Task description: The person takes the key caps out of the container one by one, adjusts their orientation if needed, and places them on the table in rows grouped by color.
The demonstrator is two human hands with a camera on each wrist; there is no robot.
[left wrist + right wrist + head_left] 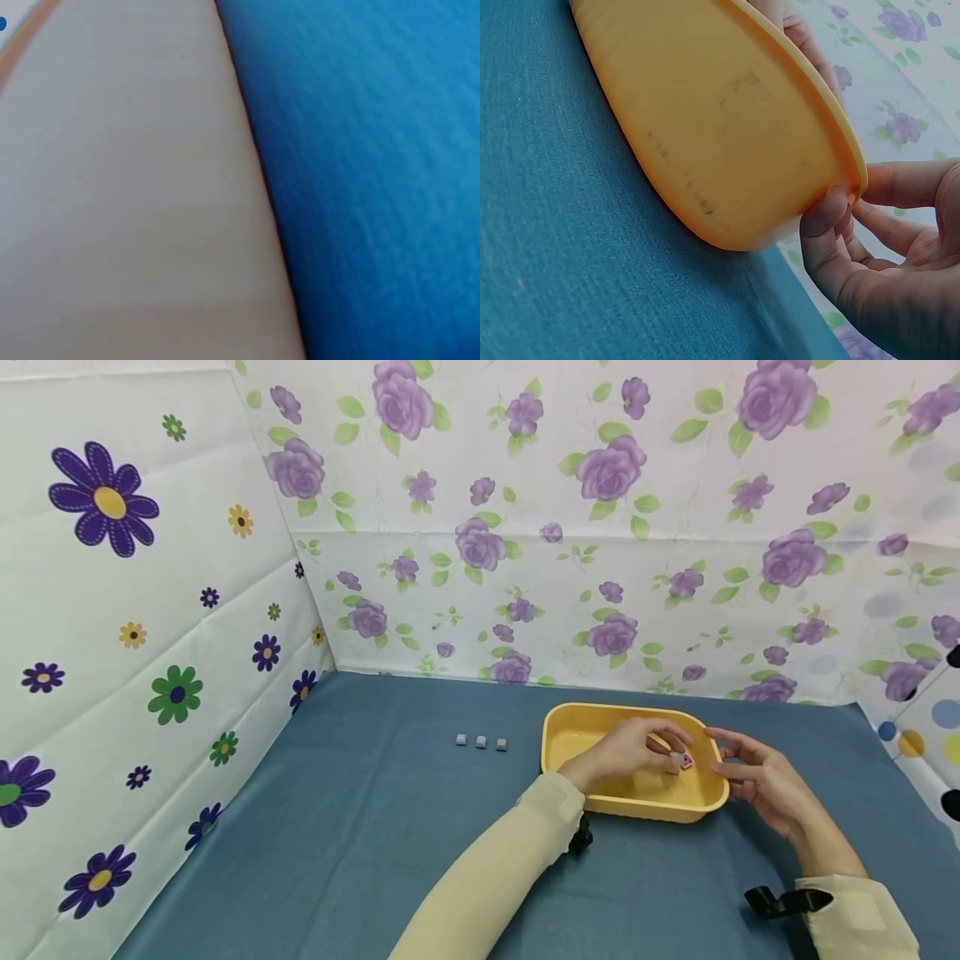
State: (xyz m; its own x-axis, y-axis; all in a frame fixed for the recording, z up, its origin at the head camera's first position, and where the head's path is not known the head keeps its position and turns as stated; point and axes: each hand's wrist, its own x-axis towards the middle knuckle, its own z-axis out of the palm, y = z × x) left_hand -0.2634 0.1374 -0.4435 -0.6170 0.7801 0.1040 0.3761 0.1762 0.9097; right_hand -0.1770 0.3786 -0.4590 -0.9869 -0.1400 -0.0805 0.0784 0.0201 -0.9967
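Note:
A yellow tray (570,743) with rounded corners sits on the blue cloth in the head view. My left hand (633,752) reaches down into it, fingers bent, beside small white and pink pieces (683,760) at the tray's right end. Whether the fingertips pinch a piece is too small to tell. My right hand (768,781) holds the tray's right end. In the right wrist view its thumb (827,217) and fingers pinch the rim. Only a pale sleeve (142,187) beside the blue cloth fills the left wrist view.
Three small pale cubes (482,742) stand in a row on the blue cloth (360,827), left of the tray. Flower-printed sheets (480,610) rise behind the cloth and along its left side. A black strap (787,902) is at the right wrist.

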